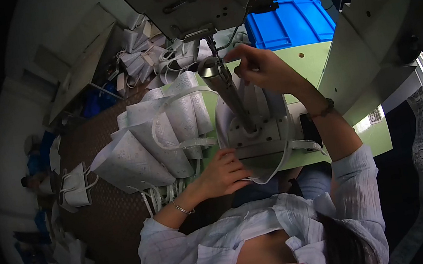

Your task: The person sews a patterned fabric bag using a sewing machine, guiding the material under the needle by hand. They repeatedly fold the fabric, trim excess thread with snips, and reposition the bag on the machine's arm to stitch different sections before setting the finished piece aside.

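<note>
A sewing machine with a slim metal arm (233, 96) stands in front of me, its needle (214, 50) just above the arm's rounded tip. Around the base of this arm sits a white bag (223, 110) with a looped white handle (159, 126). My left hand (224, 173) is closed on the bag's near edge, fingers bent over it. My right hand (265, 73) is beside the needle, the index finger reaching toward it and the other fingers curled in. What its fingertips hold, if anything, is hidden.
Several patterned white bags (134, 156) overlap to the left on the pale green table (310, 64). A blue bin (290, 21) stands behind. More white bags (143, 49) are piled at the back left, and one bag (75, 188) lies on the brown surface. The machine head (188, 5) hangs overhead.
</note>
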The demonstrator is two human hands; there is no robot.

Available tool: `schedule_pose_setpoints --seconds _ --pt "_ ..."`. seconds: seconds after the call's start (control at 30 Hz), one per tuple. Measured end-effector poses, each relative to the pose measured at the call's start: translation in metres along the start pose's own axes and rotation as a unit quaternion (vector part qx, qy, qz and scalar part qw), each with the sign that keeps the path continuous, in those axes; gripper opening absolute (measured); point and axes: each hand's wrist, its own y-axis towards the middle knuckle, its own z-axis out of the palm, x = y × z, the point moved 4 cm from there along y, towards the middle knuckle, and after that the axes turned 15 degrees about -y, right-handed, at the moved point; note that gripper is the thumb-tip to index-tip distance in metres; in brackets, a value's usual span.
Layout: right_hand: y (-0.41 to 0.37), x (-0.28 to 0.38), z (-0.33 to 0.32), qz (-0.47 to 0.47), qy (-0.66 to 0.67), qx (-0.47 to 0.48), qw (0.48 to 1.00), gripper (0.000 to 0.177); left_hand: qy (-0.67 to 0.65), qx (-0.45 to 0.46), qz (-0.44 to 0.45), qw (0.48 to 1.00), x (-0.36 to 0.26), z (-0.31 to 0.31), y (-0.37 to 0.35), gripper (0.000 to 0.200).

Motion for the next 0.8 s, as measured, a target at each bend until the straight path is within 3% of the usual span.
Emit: schedule_pose_setpoints --seconds 0.03,0.17,0.27,0.33,0.4,0.57,0.67,0.77,0.8 --pt "0.0 0.002 0.003 0.023 -0.031 0.051 0.998 0.033 0.003 0.006 0.0 1.0 0.0 0.001 0.002 0.022" --pt "0.006 0.001 -0.001 -0.022 -0.056 0.068 0.996 0.035 -0.002 0.027 -0.009 1.0 0.0 -0.002 0.011 0.021" --pt "0.019 -0.006 0.001 -0.002 0.03 0.133 0.991 0.03 0.001 0.043 -0.021 0.999 0.002 -0.006 0.019 0.02" --pt "0.027 -0.009 0.007 -0.039 0.052 0.183 0.981 0.021 0.008 0.049 -0.027 0.998 0.006 -0.01 0.024 0.019" --pt "0.027 -0.014 0.008 -0.059 0.033 0.148 0.987 0.017 0.008 0.02 -0.025 0.999 0.011 -0.014 0.027 0.022" --pt "0.008 -0.012 -0.008 -0.076 0.035 0.094 0.992 0.012 0.02 0.045 -0.05 0.998 0.022 -0.014 0.033 0.023" --pt "-0.012 -0.013 -0.017 -0.023 0.066 0.124 0.99 0.012 0.006 0.069 -0.045 0.997 0.026 -0.014 0.036 0.022" --pt "-0.027 -0.016 -0.017 0.012 0.084 0.104 0.991 0.01 0.023 0.081 -0.033 0.996 0.031 -0.017 0.033 0.023" --pt "-0.031 -0.014 -0.019 0.009 0.118 0.056 0.991 0.011 0.051 0.092 -0.029 0.994 0.033 -0.02 0.031 0.025"
